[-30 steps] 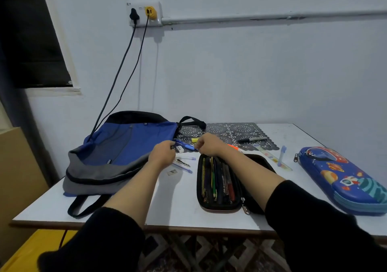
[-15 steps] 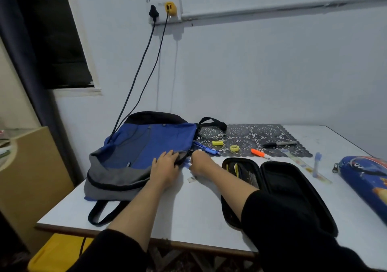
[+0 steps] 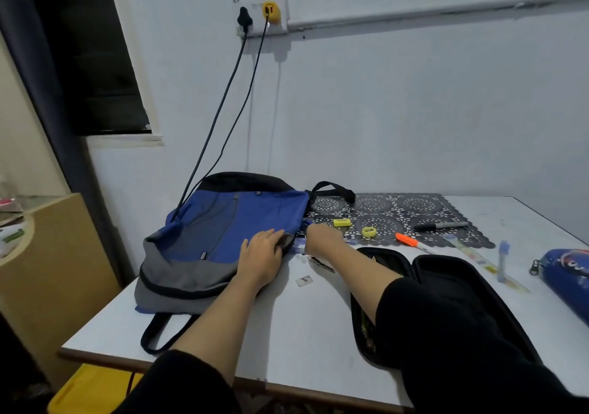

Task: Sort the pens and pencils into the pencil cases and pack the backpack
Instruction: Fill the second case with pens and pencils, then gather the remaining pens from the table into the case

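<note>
**Both hands at the backpack's right edge**

Head view: I see the blue-and-grey backpack [image 3: 223, 238] lying flat on the left side of the table [image 3: 287, 334]. The left hand [image 3: 261, 254] rests on it, fingers straight and flat. The right hand [image 3: 322, 238] sits just beside the bag's edge among blurred pens [image 3: 300, 242]. Its fingers curl under, so I cannot tell whether they grip anything. The black case [image 3: 462, 286] lies open, half hidden by the sleeve [image 3: 446, 334]. The blue case [image 3: 570, 279] is cut off at right.
</note>
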